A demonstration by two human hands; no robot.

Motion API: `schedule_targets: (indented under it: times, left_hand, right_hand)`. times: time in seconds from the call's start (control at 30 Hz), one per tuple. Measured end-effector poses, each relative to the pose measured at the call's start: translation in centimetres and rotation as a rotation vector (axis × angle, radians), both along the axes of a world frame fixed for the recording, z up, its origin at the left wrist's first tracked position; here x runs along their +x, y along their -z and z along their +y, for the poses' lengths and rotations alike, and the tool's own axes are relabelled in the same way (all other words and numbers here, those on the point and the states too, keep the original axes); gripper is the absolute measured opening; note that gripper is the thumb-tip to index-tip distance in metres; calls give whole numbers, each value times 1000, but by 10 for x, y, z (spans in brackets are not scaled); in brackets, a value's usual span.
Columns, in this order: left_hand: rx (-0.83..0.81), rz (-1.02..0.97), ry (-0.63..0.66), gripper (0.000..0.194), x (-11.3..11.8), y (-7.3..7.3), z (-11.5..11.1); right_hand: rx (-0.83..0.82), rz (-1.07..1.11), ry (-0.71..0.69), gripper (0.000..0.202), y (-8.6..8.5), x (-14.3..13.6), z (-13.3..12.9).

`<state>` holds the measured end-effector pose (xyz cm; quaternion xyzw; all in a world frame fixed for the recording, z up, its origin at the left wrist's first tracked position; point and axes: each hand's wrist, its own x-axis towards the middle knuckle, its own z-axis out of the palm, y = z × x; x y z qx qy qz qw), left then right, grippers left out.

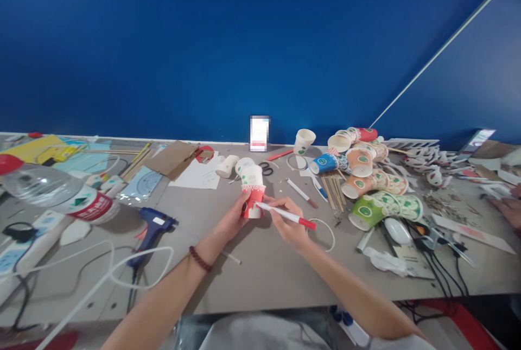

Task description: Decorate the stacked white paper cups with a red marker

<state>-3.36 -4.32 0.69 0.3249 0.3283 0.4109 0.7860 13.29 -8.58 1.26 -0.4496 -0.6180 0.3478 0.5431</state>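
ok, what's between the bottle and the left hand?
Head view: the blue glue gun lies between the bottle and the left hand, which holds the red cup; gray tabletop shows from gun to hand.

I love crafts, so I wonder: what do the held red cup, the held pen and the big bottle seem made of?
Red cup: probably paper, fairly matte, judging by its printed pattern and tapered, disposable-cup shape.
Pen: likely hard, smooth plastic, given its even white barrel and red end.
Bottle: apparently thin, glossy clear plastic, as its see-through wall catches highlights.
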Motion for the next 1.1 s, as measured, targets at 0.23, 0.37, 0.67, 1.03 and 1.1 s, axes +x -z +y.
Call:
schedule_targets:
  times: [0.23,0.37,0.67,1.03,1.1]
  left_hand:
    - [-10,8,-21,48,-1,5,0]
    - [-16,19,-27,49,-1,5,0]
    - [-26,0,-43,48,-1,8,1]
    - [-32,17,-45,52,-1,5,0]
    - [-20,15,-33,51,-1,6,0]
  right_hand:
    - [-2,-6,-13,13,-2,0,0]
    - [-15,-23,-17,12,-2,1,0]
    - [-19,-32,-24,10,-2,2,1]
    - [-35,-3,-26,11,-4,0,0]
    - [-39,-2,-33,10,-4,0,0]
